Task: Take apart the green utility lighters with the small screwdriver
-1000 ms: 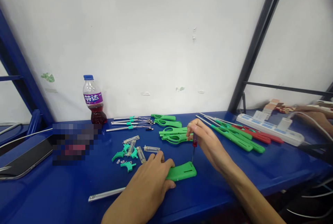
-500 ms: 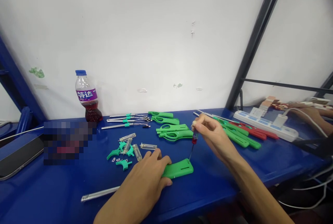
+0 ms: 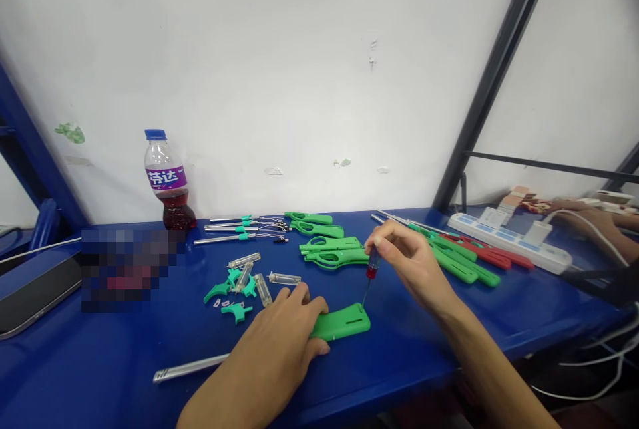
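My left hand (image 3: 287, 332) is closed around a green long-nosed gas lighter (image 3: 344, 322) and holds it down on the blue table. Its metal tube (image 3: 190, 368) sticks out to the left beyond my wrist; the middle of the lighter is hidden under my palm. Between the fingertips of my right hand (image 3: 407, 259) stands a small screwdriver (image 3: 372, 266) with a red and clear handle. The screwdriver's tip touches the end of the green handle, near its upper corner. Left of my left hand lie teal triggers (image 3: 236, 311) and clear fuel tanks (image 3: 244, 276).
Metal tubes with wires (image 3: 229, 239) and green handle shells (image 3: 334, 257) lie at the back. Further right are green lighters (image 3: 454, 263), red lighters (image 3: 489, 253) and a white power strip (image 3: 514, 243). A drink bottle (image 3: 172, 179) stands by the wall. Another person's hand (image 3: 594, 226) shows at far right.
The right hand's fingers have shifted slightly on the screwdriver, whose tip stays at the same corner of the green handle. The left hand keeps its hold on the lighter.
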Tool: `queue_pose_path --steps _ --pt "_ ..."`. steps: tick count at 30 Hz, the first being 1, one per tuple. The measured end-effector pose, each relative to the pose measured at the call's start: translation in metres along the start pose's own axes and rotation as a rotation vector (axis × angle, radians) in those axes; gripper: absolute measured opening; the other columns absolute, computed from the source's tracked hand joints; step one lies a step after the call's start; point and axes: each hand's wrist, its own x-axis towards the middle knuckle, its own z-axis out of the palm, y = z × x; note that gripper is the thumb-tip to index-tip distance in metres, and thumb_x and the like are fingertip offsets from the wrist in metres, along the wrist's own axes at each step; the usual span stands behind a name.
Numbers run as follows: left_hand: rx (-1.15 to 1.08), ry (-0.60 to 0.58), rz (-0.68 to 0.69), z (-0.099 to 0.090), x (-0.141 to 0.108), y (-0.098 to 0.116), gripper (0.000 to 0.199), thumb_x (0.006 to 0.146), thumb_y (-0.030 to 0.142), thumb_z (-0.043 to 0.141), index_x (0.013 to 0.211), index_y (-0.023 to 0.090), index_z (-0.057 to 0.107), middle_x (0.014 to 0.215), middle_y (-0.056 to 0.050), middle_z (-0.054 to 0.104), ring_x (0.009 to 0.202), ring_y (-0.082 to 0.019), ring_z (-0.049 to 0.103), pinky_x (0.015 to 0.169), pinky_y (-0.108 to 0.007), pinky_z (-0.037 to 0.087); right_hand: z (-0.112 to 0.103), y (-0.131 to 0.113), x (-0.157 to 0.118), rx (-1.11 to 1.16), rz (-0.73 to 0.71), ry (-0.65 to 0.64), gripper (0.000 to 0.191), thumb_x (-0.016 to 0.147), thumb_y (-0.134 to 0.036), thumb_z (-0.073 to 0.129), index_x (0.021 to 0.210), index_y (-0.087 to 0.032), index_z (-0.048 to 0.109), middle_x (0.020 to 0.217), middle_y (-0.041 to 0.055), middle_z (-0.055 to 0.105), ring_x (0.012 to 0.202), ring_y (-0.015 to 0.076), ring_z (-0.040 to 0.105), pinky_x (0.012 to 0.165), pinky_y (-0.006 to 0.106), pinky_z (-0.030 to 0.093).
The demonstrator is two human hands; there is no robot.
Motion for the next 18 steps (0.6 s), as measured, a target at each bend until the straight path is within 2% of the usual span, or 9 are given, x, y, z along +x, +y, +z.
queue_pose_path --steps 9,13,18 --pt "-0.002 -0.005 0.000 -0.002 -0.001 0.002 0.031 0.102 0.021 0.070 0.133 0.026 0.068 0.140 -0.010 0.061 0.130 -0.034 0.060 0.111 -0.057 0.050 0.005 -0.002 -0.001 -0.033 -0.074 -0.030 0.022 0.105 -0.043 0.069 0.097 -0.027 0.081 0.088 0.0026 0.075 0.080 0.0183 0.068 0.072 0.029 0.055" --pt "-0.001 -0.009 -0.002 -0.002 -0.001 0.001 0.025 0.102 0.021 0.071 0.127 0.027 0.070 0.139 -0.008 0.061 0.129 -0.034 0.060 0.110 -0.057 0.051 0.009 -0.005 -0.002 -0.069 -0.103 -0.009 0.024 0.107 -0.039 0.067 0.093 -0.028 0.082 0.089 0.0023 0.075 0.079 0.0169 0.066 0.071 0.028 0.053" --pt "0.011 -0.015 -0.006 -0.003 -0.003 0.002 0.028 0.102 0.021 0.070 0.130 0.026 0.069 0.139 -0.009 0.061 0.128 -0.033 0.060 0.110 -0.057 0.051 0.010 -0.006 -0.002 -0.075 -0.126 -0.005 0.011 0.097 -0.038 0.081 0.093 -0.029 0.084 0.093 0.0022 0.072 0.085 0.0180 0.065 0.073 0.028 0.053"
